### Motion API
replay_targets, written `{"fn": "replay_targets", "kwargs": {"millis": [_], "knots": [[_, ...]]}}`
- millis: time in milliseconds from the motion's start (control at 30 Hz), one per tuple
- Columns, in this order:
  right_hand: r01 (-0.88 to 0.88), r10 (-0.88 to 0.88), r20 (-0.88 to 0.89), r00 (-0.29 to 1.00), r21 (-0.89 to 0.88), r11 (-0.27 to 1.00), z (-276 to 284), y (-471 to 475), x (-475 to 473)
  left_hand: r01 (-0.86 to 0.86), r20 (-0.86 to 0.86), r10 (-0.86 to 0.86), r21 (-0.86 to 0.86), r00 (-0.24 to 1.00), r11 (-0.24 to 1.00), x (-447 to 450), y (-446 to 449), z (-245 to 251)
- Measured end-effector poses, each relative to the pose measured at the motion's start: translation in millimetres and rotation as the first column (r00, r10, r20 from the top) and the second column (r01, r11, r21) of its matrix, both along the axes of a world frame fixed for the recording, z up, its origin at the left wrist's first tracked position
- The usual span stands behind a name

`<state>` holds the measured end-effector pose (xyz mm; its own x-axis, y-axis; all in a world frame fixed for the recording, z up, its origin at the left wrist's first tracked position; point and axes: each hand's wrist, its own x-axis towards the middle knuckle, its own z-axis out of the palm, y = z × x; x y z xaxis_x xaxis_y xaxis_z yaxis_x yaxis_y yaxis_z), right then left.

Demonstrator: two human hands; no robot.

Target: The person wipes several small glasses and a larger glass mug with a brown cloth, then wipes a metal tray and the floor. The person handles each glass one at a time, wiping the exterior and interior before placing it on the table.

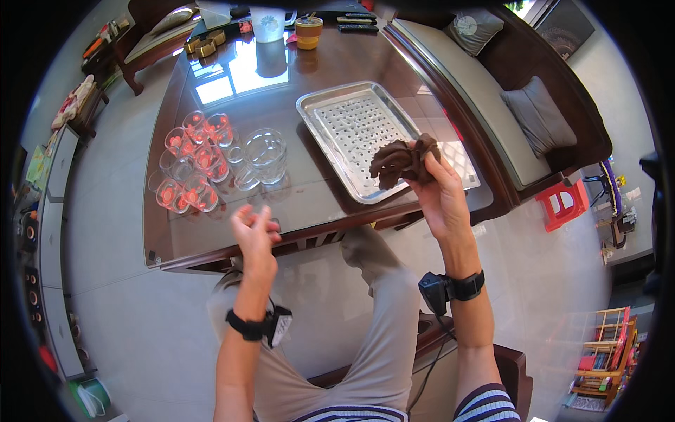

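My right hand (442,195) grips a crumpled dark brown cloth (402,161), raised over the near right corner of a perforated metal tray (327,140). Water drops seem to lie on the tray's surface. My left hand (256,232) is empty, its fingers apart and partly curled, at the table's near edge. Just beyond it stands a clear glass mug (265,155) with a handle. Left of the mug, several small glasses with red-orange patterns (198,158) are grouped close together.
The glass-topped wooden table (311,211) also bears a white pitcher (268,26), an orange-brown lidded cup (308,32), gold-coloured rings (205,45) and remote controls (357,22) at the back. A cushioned wooden sofa (464,79) runs along the right. A red plastic stool (564,204) stands on the floor.
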<state>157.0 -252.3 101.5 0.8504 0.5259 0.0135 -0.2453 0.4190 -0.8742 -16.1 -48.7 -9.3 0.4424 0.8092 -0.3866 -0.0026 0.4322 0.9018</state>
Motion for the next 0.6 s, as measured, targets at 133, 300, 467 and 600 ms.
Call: {"fn": "replay_targets", "kwargs": {"millis": [133,300,467,600], "knots": [[-0.013,0.090,0.318,0.944,-0.235,0.972,-9.6,23.6,2.7,0.525,0.189,-0.498,-0.138,0.846,0.840,26.2,-47.9,3.4],[0.070,0.501,0.744,0.443,-0.586,0.807,-43.8,60.0,13.0,0.585,0.290,-0.520,-0.217,0.803,0.782,93.7,-69.0,0.1],[0.182,0.786,0.614,-0.074,-0.766,0.616,-64.7,79.6,40.5,0.450,0.416,-0.331,-0.229,0.847,0.863,104.0,-77.3,-10.1],[0.177,0.814,0.546,-0.201,-0.797,0.578,-65.0,111.0,73.1,0.443,0.323,-0.369,-0.192,0.871,0.876,99.6,-70.0,-11.0]]}}
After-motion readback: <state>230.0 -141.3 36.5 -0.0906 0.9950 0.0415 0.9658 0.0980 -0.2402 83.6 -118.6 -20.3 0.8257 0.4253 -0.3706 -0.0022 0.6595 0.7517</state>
